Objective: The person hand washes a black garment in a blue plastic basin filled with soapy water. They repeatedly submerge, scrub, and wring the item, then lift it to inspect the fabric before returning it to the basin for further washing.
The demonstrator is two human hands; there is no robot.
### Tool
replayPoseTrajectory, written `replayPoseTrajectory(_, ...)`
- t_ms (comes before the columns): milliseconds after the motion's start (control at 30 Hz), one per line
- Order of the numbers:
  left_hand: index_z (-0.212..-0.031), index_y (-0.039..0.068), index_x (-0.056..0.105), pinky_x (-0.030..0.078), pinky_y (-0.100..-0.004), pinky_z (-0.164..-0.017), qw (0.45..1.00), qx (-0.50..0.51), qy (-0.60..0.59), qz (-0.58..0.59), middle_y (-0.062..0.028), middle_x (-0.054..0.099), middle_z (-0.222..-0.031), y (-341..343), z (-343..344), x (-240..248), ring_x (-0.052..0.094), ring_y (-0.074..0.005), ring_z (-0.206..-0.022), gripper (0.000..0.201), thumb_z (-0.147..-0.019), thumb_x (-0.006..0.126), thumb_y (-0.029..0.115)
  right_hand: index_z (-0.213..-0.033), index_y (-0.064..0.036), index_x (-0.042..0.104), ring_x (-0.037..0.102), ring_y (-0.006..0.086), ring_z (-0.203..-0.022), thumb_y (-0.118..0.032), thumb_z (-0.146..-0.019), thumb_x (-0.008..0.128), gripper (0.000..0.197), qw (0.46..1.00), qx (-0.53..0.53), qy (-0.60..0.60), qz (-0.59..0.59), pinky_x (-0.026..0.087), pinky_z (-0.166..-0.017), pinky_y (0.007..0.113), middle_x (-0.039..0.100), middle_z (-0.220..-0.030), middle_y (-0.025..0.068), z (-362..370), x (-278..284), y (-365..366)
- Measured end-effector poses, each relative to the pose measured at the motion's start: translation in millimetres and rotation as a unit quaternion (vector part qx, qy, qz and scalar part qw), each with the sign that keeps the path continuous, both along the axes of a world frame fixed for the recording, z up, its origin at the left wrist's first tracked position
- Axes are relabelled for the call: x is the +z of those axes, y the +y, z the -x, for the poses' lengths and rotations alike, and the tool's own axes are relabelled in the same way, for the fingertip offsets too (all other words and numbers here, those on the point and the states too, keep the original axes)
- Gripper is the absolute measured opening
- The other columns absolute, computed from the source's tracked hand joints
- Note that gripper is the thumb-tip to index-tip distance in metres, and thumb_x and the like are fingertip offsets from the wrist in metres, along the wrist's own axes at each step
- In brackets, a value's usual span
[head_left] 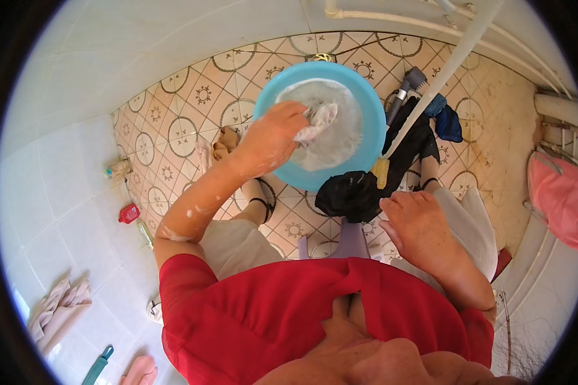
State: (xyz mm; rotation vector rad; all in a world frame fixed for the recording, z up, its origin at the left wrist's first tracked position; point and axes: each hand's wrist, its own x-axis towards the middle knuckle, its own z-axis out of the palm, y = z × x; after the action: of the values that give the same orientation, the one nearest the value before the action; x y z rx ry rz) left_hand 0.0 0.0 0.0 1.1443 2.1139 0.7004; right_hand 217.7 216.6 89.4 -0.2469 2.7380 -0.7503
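A round light-blue basin (374,138) of soapy, foamy water stands on the floor in front of me. Over its left half, my left hand (273,138) is closed round a wet whitish cloth (320,122), which hangs above the suds. Foam clings to that forearm. My right hand (417,221) lies by my right knee with its thumb apart from the fingers, and nothing shows in it. Just beyond its fingertips, a black garment (350,196) is bunched against the basin's near side.
A white pole (440,80) with a yellowish end slants down right of the basin. Beyond it lie a dark-headed tool with a grey handle (401,93) and a dark blue cloth (448,123). Brown cloth (226,142) lies left. A red container (129,213) stands by the left wall.
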Motion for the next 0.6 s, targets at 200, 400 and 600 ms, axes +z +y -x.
replayPoseTrajectory(200,-0.114,0.007,0.055,0.032,-0.0374,-0.101,0.991,0.04,-0.122,-0.029,-0.0125,0.032,-0.139,-25.1,-15.7,-160.4,0.035,-0.0292,-0.127,0.027,-0.089,0.049,0.016,-0.099,-0.0022,0.055,0.055,0.0294,-0.084,-0.012,-0.072,0.066,0.03,0.998,0.001,-0.06,-0.001,0.042,-0.074,0.039,0.056,-0.092,0.0122,9.6,-1.8,2.3)
replayPoseTrajectory(400,-0.126,0.019,0.048,0.031,-0.0401,-0.103,0.976,0.044,0.049,0.208,-0.0143,0.023,-0.143,4.2,-35.9,-221.1,0.025,-0.034,-0.132,0.042,-0.085,0.056,0.021,-0.1,-0.0014,0.054,0.055,0.0277,-0.08,-0.018,-0.074,0.066,0.033,0.998,0.01,-0.063,-0.019,0.042,-0.073,0.038,0.055,-0.088,0.0111,17.4,-14.6,2.2)
replayPoseTrajectory(600,-0.137,0.017,0.034,0.031,-0.0373,-0.104,0.943,0.084,0.116,0.3,-0.0142,0.032,-0.141,18.4,-61.8,-267.0,0.028,-0.0322,-0.131,0.059,-0.084,0.058,0.026,-0.1,-0.0018,0.054,0.055,0.0273,-0.08,-0.017,-0.073,0.067,0.034,0.996,0.009,-0.078,-0.028,0.043,-0.073,0.038,0.055,-0.089,0.0107,14.7,-24.5,1.2)
